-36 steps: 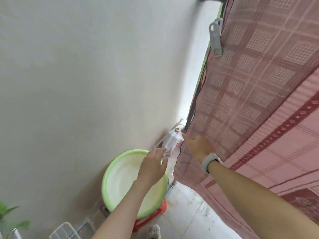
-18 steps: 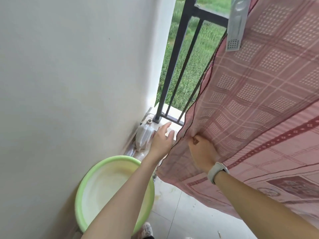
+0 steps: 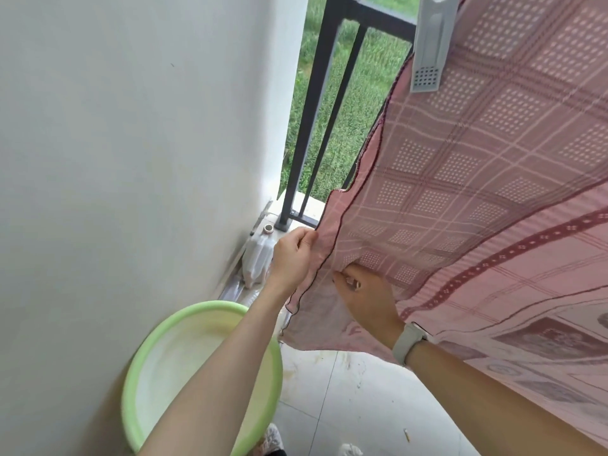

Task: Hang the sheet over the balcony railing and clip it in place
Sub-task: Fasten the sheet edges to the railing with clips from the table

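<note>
Head view: my left hand fingers pinch sheet edge near its lower corner. My right hand fingers curl, gripping sheet fold just beside. Sheet hangs over railing, grey clip clamped at top. Green basin below.

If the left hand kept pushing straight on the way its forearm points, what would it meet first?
Probably the foot of the railing. The left hand, pinching the sheet edge, points up toward that post base on the ledge, with the plastic jug just to its left. Depth is unclear from this one view.
</note>
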